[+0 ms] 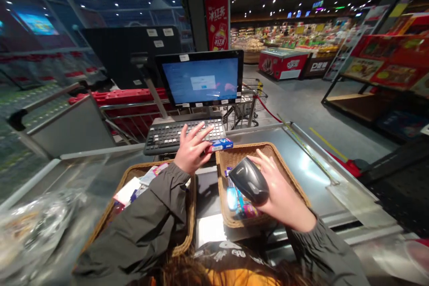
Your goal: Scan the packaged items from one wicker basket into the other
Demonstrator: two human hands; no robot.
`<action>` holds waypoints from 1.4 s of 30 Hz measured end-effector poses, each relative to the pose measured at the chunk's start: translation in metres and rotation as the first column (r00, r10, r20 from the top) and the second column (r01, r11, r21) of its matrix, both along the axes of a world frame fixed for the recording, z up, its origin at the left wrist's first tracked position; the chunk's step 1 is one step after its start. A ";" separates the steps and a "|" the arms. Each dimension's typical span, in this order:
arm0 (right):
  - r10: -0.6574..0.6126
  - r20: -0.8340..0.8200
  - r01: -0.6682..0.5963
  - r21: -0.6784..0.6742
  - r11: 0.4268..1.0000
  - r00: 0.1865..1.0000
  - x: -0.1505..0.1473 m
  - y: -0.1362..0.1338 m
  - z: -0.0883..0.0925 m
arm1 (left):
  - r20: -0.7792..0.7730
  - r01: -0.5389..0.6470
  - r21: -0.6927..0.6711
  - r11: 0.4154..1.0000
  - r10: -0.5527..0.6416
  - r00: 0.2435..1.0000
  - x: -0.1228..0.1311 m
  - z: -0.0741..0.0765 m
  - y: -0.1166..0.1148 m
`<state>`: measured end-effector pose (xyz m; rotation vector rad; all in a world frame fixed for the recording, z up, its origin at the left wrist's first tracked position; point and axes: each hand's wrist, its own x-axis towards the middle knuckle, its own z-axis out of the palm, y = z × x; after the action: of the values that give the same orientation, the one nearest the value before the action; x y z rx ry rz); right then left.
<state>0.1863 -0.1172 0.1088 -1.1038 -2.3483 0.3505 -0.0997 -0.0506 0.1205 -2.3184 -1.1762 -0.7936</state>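
My left hand reaches over the black keyboard, some fingers stretched across its keys. A small blue-and-red box with a barcode sticks out from beside the thumb, gripped in that hand; its left end is hidden. In my right hand is a black barcode scanner, fingers wrapped round it. It is held above the right wicker basket, where several small colourful packages lie. Under my left forearm, the left wicker basket contains mixed packets, partly covered by my sleeve.
Behind the keyboard stands a lit monitor showing a dialog box. A second dark screen rises to its left. Clear plastic bags lie on the metal counter at left. Shopping carts stand beyond the counter.
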 end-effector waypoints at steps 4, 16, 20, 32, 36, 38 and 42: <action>0.138 -0.037 -0.137 0.010 0.990 0.990 -0.035 -0.002 0.011 | 0.019 -0.073 0.074 0.995 0.071 0.997 -0.039 0.007 -0.023; 0.307 -0.084 -0.308 0.000 0.951 0.948 -0.115 -0.016 0.025 | 0.046 -0.210 0.056 0.976 0.208 0.977 -0.120 0.007 -0.080; 0.361 -0.073 -0.360 0.014 0.933 0.930 -0.135 -0.023 0.024 | 0.048 -0.240 0.045 0.970 0.238 0.970 -0.136 0.005 -0.094; 0.342 -0.079 -0.345 -0.041 0.938 0.936 -0.163 -0.043 0.026 | 0.063 -0.258 0.018 0.966 0.256 0.965 -0.160 0.000 -0.123; 0.318 -0.071 -0.321 -0.032 0.947 0.945 -0.161 -0.043 0.022 | 0.069 -0.262 -0.003 0.965 0.262 0.963 -0.167 -0.006 -0.127; 0.318 -0.064 -0.320 -0.020 0.947 0.946 -0.159 -0.043 0.020 | 0.075 -0.273 -0.037 0.961 0.275 0.959 -0.172 -0.011 -0.129; 0.317 -0.037 -0.318 -0.038 0.947 0.948 -0.158 -0.044 0.017 | 0.077 -0.272 -0.114 0.956 0.281 0.957 -0.180 -0.022 -0.135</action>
<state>0.0281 -0.1612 0.1259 -0.7292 -2.5021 0.5322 -0.2798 -0.1855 0.0985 -2.1473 -1.5748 -0.7598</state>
